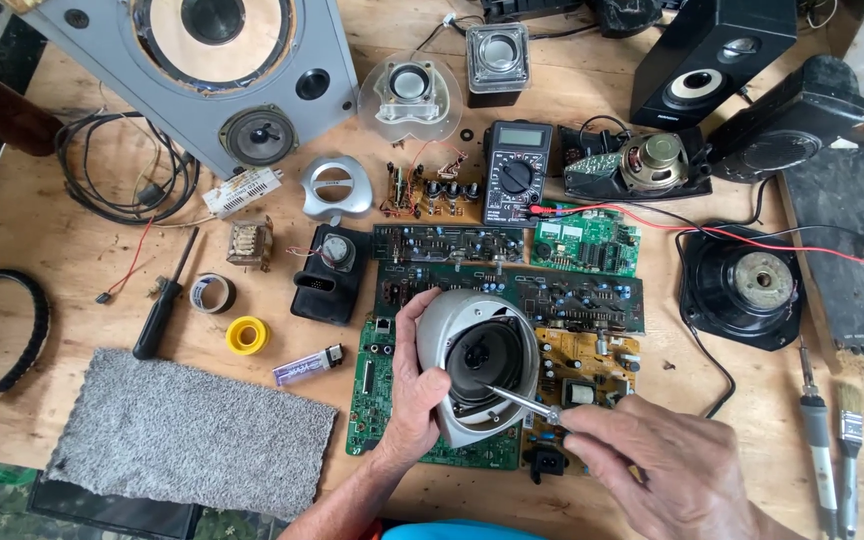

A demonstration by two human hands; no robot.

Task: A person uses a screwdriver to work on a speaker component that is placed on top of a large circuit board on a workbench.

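Note:
My left hand (pixel 414 385) grips a small grey rounded speaker housing (pixel 444 330) with a black cone, holding it tilted above green circuit boards (pixel 377 385). My right hand (pixel 667 465) holds a thin metal-tipped tool (pixel 524 401), like a screwdriver, whose point rests at the lower edge of the black cone. Under both hands lie several circuit boards, green and yellow (pixel 592 365).
On the wooden bench: a large grey speaker box (pixel 202 70), black multimeter (pixel 517 170), black speakers (pixel 712 60), loose woofer (pixel 747 285), grey carpet piece (pixel 187 430), black screwdriver (pixel 164 300), tape rolls (pixel 247 335), lighter (pixel 310 366), soldering iron (pixel 820 450), brush (pixel 849 440), cables (pixel 122 170).

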